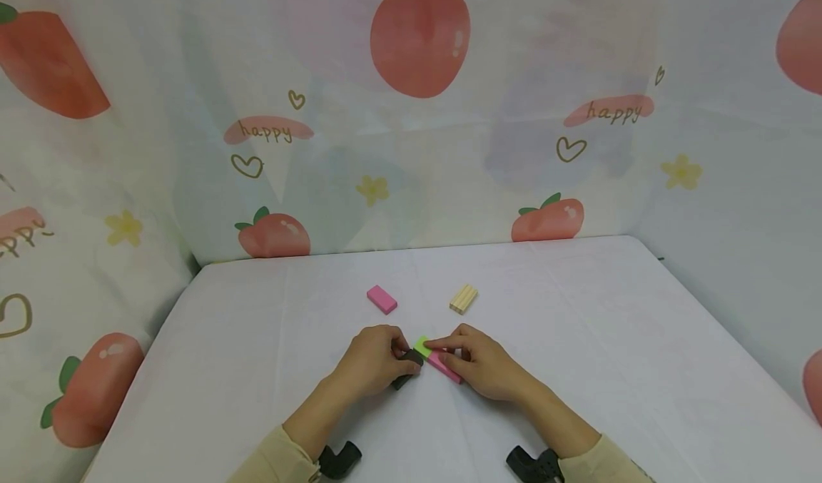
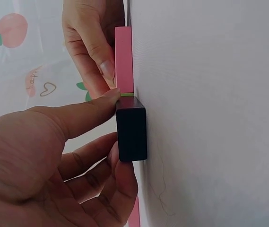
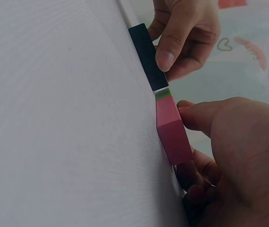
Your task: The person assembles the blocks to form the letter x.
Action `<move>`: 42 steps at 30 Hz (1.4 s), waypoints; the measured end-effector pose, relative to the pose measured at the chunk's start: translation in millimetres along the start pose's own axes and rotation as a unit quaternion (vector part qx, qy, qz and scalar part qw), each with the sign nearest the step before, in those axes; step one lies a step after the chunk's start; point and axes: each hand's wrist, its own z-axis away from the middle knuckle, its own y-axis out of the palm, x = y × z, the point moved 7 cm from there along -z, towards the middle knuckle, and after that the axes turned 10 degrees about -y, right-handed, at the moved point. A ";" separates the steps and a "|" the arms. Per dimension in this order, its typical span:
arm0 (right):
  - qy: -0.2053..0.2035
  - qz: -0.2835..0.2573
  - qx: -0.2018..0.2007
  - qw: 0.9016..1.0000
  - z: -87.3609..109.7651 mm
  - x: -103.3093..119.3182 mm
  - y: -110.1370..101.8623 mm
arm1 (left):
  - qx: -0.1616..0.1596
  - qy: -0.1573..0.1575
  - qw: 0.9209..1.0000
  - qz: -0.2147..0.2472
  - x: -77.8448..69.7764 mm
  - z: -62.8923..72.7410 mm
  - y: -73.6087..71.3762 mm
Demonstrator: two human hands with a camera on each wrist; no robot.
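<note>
My left hand (image 1: 375, 360) pinches a black rectangular block (image 2: 132, 135) between thumb and fingers, low over the white tabletop. Facing it, my right hand (image 1: 489, 365) grips a pink block (image 3: 174, 137) by its sides. A bright green block (image 1: 421, 347) sits between the two, against the far end of the pink one, with my right index fingertip over it. In the right wrist view the black block's end is right at the green piece, a thin pale line showing between them.
Beyond my hands, a second pink block (image 1: 382, 300) lies on the white table (image 1: 565, 312). To its right is a pale wooden block (image 1: 464, 299) with grooves. A fruit-printed cloth (image 1: 437, 169) rises behind the table's far edge.
</note>
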 end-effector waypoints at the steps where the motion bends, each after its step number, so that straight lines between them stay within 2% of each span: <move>1: -0.001 0.001 0.001 1.000 -0.7 0.0 0.3 | -0.001 -0.001 1.000 0.001 0.6 -0.3 -0.4; 16: 0.011 0.006 0.008 1.000 -2.7 0.2 3.0 | 0.007 0.000 1.000 0.012 3.9 -0.8 -1.4; 27: 0.016 -0.009 0.009 1.000 -4.3 3.6 3.6 | 0.012 0.007 1.000 0.022 5.8 -1.0 -5.3; 42: 0.016 -0.009 0.002 1.000 -4.5 3.3 5.1 | 0.012 0.006 1.000 0.015 6.1 -1.1 -4.6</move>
